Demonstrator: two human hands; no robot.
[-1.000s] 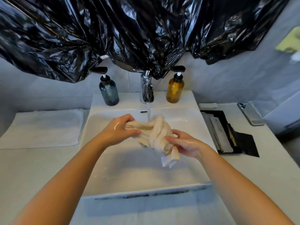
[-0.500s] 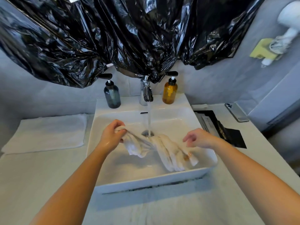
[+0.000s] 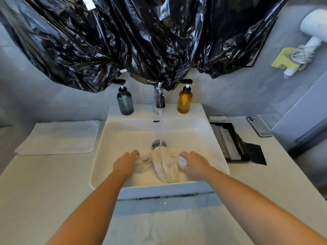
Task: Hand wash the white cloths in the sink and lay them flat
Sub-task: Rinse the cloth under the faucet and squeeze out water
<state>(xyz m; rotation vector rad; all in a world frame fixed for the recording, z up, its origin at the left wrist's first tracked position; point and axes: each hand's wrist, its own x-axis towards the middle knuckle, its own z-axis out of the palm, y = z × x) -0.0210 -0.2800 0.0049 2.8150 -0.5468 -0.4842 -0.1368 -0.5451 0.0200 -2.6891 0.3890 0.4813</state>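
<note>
Left hand [image 3: 126, 161] and right hand [image 3: 193, 162] are each gripping an end of the white cloth [image 3: 166, 167] lying in the sink [image 3: 113, 138], where tap water [image 3: 160, 131] is streaming.

The black plastic sheet [image 3: 141, 41] covers the top of the faucet [image 3: 159, 101], and the fingertips of the left hand [image 3: 124, 162] and right hand [image 3: 194, 164] are buried in the white cloth [image 3: 165, 167].

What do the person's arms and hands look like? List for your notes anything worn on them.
The left arm and right arm are bare up to the picture's edge; no sleeves show. The left hand and right hand wear no gloves; neither wrist carries a watch or bracelet. Fingers are largely hidden, so rings cannot be ruled out.
</note>
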